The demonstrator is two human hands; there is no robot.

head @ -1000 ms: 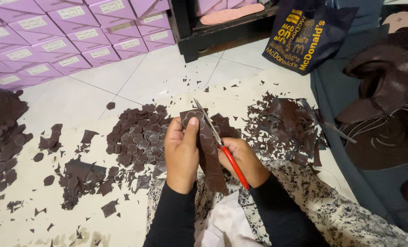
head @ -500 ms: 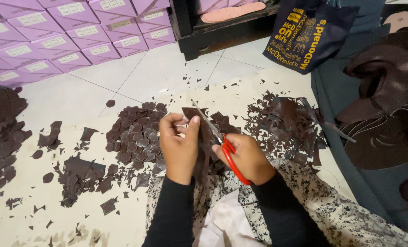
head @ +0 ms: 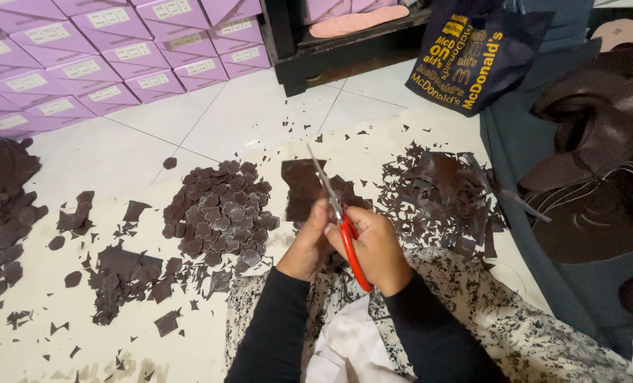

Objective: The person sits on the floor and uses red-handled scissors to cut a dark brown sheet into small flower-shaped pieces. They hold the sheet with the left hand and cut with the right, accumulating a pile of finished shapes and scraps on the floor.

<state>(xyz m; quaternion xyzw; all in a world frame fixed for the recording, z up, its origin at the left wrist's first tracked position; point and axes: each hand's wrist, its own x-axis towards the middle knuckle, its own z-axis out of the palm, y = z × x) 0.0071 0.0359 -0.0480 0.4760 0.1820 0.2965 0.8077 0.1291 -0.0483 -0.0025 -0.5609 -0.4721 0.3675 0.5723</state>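
Left hand (head: 306,245) grips dark brown sheet (head: 301,188); right hand (head: 375,248) closed on red-handled scissors (head: 338,213). Best practice: keep sheet taut, fingers off blades.

White tiled floor (head: 252,113) under even light; stacked lilac boxes (head: 103,57) at the back beside a low black shelf (head: 345,53).

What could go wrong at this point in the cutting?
The left hand pinches the dark brown sheet right beside the blades of the red-handled scissors held in the right hand, so its fingers might get nicked. Only one edge of the sheet is held, so it may flex and the cut wander. New offcuts could also drop among the pile of cut shapes close by and mix with them.
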